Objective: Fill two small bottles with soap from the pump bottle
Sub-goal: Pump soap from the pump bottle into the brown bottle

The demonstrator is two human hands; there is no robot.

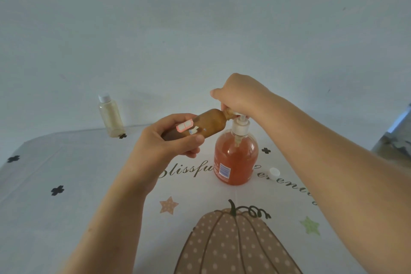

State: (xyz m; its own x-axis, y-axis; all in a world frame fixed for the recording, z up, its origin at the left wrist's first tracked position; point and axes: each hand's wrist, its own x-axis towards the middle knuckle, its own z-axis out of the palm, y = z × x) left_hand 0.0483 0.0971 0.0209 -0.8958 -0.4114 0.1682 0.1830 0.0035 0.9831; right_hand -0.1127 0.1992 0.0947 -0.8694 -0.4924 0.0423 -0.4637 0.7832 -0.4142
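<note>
Plain pale blue-grey wall (200, 18) across the whole upper half of the frame, with a few tiny dark specks (344, 9) at upper right. Soft, even light; only a faint shadow on the wall at centre left. Below, a desk (29, 147) under a white cloth (89, 184), far edge meeting the wall at mid-frame, left corner rounded. Printed on the cloth: black clover marks (57, 190) at left and right of centre, dark script (184, 171) across the middle, a dotted tan pumpkin (233, 249) at bottom centre, a pinkish star (168, 205) just upper left of it, a green star (310, 226) at lower right. At the right edge, something grey and dark (393, 140), too blurred to tell.
</note>
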